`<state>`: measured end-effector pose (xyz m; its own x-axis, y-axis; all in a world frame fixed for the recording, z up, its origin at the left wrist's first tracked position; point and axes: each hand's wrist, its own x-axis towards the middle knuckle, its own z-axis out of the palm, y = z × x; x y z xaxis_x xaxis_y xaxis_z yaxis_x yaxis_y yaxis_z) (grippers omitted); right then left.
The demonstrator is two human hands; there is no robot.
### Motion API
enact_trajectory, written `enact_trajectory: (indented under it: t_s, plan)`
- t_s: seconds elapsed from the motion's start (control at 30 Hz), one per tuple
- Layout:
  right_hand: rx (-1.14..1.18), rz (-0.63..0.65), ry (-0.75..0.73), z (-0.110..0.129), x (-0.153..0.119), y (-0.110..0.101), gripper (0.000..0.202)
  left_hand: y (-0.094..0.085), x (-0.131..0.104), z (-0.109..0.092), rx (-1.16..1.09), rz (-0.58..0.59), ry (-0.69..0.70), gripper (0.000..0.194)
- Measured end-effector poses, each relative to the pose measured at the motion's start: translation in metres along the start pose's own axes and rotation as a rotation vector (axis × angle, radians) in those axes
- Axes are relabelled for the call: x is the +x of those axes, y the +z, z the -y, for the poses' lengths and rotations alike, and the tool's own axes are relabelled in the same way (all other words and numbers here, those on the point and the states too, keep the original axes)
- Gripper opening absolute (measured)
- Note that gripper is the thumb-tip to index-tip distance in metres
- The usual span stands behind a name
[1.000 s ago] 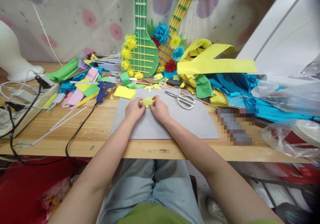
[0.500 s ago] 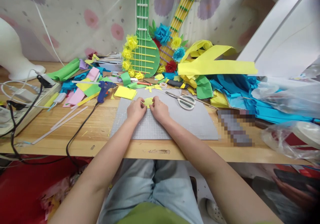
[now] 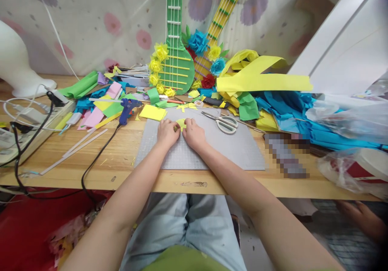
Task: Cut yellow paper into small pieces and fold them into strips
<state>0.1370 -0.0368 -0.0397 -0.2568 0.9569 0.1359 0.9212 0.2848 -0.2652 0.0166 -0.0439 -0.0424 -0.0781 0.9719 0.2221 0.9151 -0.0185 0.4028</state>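
Note:
Between my two hands, low over the grey cutting mat [image 3: 233,150], is a small piece of yellow paper [image 3: 182,123]. My left hand [image 3: 167,133] pinches its left side with curled fingers. On its right side, the bent fingers of my right hand [image 3: 194,133] grip the same piece. Much of the paper's near part is hidden by my fingertips. Scissors [image 3: 226,122] with pale handles lie to the right of my right hand. A folded yellow paper stack [image 3: 153,112] rests just beyond my left hand.
A blue glue gun [image 3: 125,111] stands at the left, its cord running over the table edge. Green [image 3: 178,71] and yellow [image 3: 222,12] paper guitars with flowers lean at the back. Blue crepe paper [image 3: 291,117] and a plastic-wrapped tub [image 3: 360,168] lie right. A power strip [image 3: 36,129] is far left.
Both hands stay on the yellow paper; my left fingers have shifted slightly and cover more of it. The view has moved a little. At the lower right, another person's limb has changed position.

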Motion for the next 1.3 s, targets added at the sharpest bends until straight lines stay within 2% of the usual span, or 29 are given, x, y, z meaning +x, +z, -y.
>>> enact_trajectory:
  t_s: [0.37,0.57,0.73,0.93,1.03,1.2,1.3]
  plan:
    - [0.02,-0.003,0.014,-0.008,-0.001,0.003,0.027,0.002,0.002,0.001,-0.056,0.013,-0.109,0.012]
    - [0.103,-0.071,0.009,-0.01,-0.002,0.002,0.026,0.001,0.005,0.01,-0.161,-0.128,-0.088,0.028]
    - [0.258,-0.184,0.071,-0.019,-0.003,-0.003,0.027,0.003,0.012,0.016,-0.166,-0.048,-0.1,0.035]
    - [0.439,-0.163,0.019,-0.028,0.0,0.004,0.036,-0.003,0.006,0.015,-0.217,0.026,-0.12,0.026]
    - [0.548,-0.155,-0.035,-0.028,0.003,0.008,0.038,-0.006,0.001,0.014,-0.237,0.084,-0.073,0.019]
    - [0.61,-0.187,-0.08,-0.032,0.007,0.009,0.038,-0.013,-0.003,0.013,-0.305,0.19,0.003,0.03]
    - [0.604,-0.224,-0.076,-0.033,0.006,0.007,0.034,-0.015,-0.004,0.013,-0.245,0.166,0.044,0.035]
